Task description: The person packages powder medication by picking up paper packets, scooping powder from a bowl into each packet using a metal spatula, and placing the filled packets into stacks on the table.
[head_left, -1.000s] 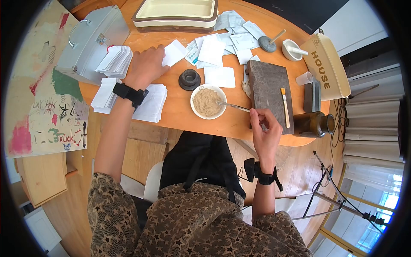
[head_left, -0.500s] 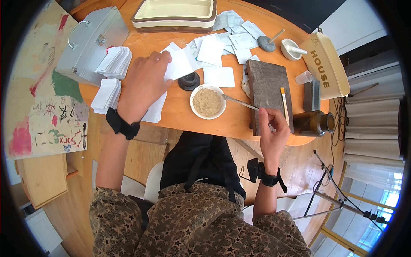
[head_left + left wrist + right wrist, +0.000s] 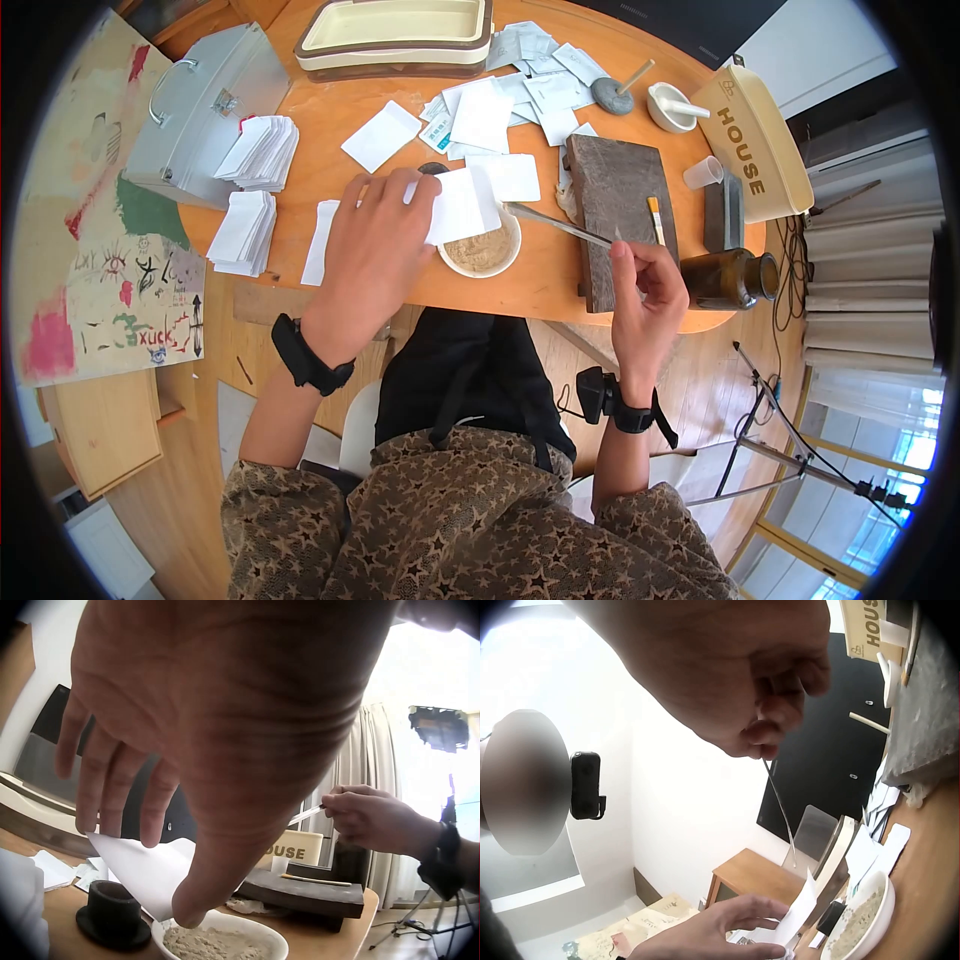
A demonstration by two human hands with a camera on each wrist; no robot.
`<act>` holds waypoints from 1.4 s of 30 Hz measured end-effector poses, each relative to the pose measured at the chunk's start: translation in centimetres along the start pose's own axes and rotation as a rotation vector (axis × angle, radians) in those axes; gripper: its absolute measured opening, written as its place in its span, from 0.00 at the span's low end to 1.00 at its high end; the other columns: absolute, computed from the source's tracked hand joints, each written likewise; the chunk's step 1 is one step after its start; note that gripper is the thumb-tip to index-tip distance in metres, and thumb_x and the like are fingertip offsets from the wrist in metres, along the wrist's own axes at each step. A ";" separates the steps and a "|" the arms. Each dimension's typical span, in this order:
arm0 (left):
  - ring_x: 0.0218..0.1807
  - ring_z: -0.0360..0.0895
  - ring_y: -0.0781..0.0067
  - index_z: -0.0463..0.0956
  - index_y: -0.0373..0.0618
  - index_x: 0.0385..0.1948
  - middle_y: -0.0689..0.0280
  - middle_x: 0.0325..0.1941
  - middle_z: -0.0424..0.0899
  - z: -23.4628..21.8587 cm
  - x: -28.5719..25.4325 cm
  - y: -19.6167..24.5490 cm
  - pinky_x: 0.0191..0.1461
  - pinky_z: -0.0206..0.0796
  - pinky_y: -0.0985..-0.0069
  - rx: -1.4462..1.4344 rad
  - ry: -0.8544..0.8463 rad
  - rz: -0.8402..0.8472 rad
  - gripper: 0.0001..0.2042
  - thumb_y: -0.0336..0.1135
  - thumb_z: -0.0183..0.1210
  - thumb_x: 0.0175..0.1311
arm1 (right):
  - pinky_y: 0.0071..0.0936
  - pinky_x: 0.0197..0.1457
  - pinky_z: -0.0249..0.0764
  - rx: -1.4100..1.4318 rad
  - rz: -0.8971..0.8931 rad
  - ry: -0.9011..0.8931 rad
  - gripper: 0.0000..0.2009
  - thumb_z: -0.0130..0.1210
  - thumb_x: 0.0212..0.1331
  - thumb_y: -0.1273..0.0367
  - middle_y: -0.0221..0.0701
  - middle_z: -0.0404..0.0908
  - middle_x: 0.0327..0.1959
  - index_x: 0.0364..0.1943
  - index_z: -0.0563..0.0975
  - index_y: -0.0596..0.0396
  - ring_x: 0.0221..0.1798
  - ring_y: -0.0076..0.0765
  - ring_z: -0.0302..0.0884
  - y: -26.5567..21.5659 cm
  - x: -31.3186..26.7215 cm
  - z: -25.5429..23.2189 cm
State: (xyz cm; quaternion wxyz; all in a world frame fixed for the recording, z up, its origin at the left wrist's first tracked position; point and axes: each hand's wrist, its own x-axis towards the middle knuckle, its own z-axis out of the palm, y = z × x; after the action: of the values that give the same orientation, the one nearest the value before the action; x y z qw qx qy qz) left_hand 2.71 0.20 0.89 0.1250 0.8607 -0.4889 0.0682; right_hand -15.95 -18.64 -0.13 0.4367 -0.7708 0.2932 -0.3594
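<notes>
My left hand (image 3: 375, 240) pinches a piece of white paper (image 3: 462, 205) between thumb and fingers. It looks folded, with a second layer behind the front in the left wrist view. The paper overlaps the far left part of a white bowl (image 3: 516, 250) of light brown powder (image 3: 478, 253). Between thumb and fingertips, my right hand (image 3: 650, 310) grips a slim metal spoon (image 3: 560, 224), its tip pointing left near the paper's right edge. Behind the left hand, a dark round stand (image 3: 112, 915) sits beside the bowl, partly hidden in the head view.
White paper stacks (image 3: 243, 232) lie at left by a silver case (image 3: 215, 105). Loose papers and packets (image 3: 550, 92) spread behind the bowl. To the right are a dark board (image 3: 620, 190) bearing a brush (image 3: 656, 220), a brown jar (image 3: 725, 280) and a mortar (image 3: 665, 118).
My left hand has lifted a white paper from the left and carried it right to the bowl. My right hand has raised the spoon out of the powder and moved slightly right.
</notes>
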 end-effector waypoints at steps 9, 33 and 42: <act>0.60 0.73 0.52 0.74 0.43 0.54 0.60 0.59 0.76 0.2 -0.2 1.2 0.70 0.61 0.61 -0.021 -0.064 0.014 0.27 0.28 0.72 0.49 | 0.18 0.32 0.65 -0.004 0.017 -0.035 0.07 0.62 0.68 0.71 0.24 0.77 0.21 0.34 0.81 0.61 0.26 0.14 0.69 0.1 0.1 0.4; 0.60 0.75 0.55 0.70 0.43 0.55 0.57 0.58 0.75 0.4 0.0 1.3 0.72 0.59 0.59 -0.124 -0.074 0.066 0.28 0.28 0.71 0.51 | 0.18 0.32 0.63 0.011 0.098 -0.070 0.08 0.62 0.68 0.70 0.23 0.75 0.21 0.34 0.81 0.62 0.27 0.13 0.66 1.4 0.2 0.3; 0.62 0.73 0.47 0.63 0.43 0.66 0.53 0.60 0.73 1.1 0.7 1.6 0.70 0.63 0.57 -0.260 -0.110 0.046 0.36 0.28 0.69 0.52 | 0.34 0.29 0.58 -0.394 -0.512 -0.176 0.08 0.70 0.52 0.74 0.29 0.69 0.19 0.36 0.84 0.51 0.22 0.39 0.62 1.2 0.2 -0.2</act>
State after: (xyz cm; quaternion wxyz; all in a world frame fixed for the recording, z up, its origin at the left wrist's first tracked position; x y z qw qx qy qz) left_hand 1.72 -1.50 0.21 0.2068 0.8282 -0.5194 -0.0402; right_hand -16.13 -19.40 -1.05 0.1981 -0.9172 0.1151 -0.3260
